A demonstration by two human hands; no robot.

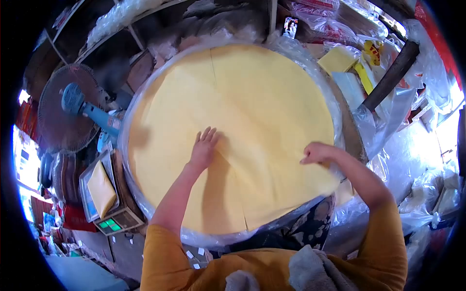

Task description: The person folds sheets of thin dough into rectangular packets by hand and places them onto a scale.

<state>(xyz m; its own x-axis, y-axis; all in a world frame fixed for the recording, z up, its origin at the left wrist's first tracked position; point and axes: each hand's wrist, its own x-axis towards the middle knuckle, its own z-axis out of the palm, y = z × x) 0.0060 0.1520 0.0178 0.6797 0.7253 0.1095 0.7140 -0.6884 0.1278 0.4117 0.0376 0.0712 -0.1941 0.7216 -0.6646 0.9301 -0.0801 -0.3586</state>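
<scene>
A large, thin yellow sheet (194, 92) covers most of a round worktop, with creases running through its middle and lower right. Flat on the sheet near its centre lies my left hand (205, 147), fingers stretched out. My right hand (318, 153) is closed in a pinch at the right side, where the sheet looks drawn up and slightly blurred; the fingertips are partly hidden. Clear plastic (141, 92) shows around the sheet's rim.
A blue fan (90, 106) stands at the left. Below it, a scale (116, 220) with a green display carries a folded yellow packet (101, 189). A phone (290, 27) is propped at the back. Plastic bags (325, 24) and a dark post (391, 77) are at the right.
</scene>
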